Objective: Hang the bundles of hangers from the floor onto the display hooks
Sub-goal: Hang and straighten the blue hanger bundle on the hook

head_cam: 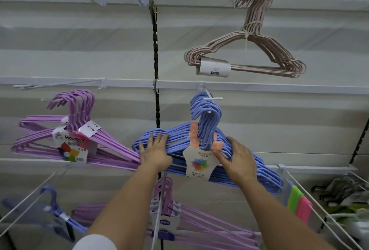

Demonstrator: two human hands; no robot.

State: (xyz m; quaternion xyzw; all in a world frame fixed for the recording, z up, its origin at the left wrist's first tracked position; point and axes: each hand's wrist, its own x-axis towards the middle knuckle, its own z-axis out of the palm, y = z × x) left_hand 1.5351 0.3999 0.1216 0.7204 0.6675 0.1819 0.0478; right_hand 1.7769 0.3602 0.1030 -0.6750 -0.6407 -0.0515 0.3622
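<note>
Two hands are on one thing here: the blue bundle (pixel 201 150), which we have hanging by its hooks over the white display hook (pixel 209 98) in the middle row, right of the black upright (pixel 155 60). Its long axis runs left to right and slopes down to the right, with the hook tops straight above the gap between our hands.

Our left hand (pixel 154 153) lies with straight, spread fingers against the bundle's left shoulder, pressing rather than gripping. Our right hand (pixel 238 160) is curled over the right shoulder just beside the card label (pixel 197 165), thumb underneath as far as we can tell, so it has a hold. Both hands sit below the peg, the right one slightly nearer the hanger necks.

We judge the bundle already seated, so what remains is levelling it and letting go. The purple bundle (pixel 65 136) hangs touching or nearly touching its left tip; the pink bundle (pixel 249 50) hangs well above. More purple hangers (pixel 179 215) hang on the row below.
</note>
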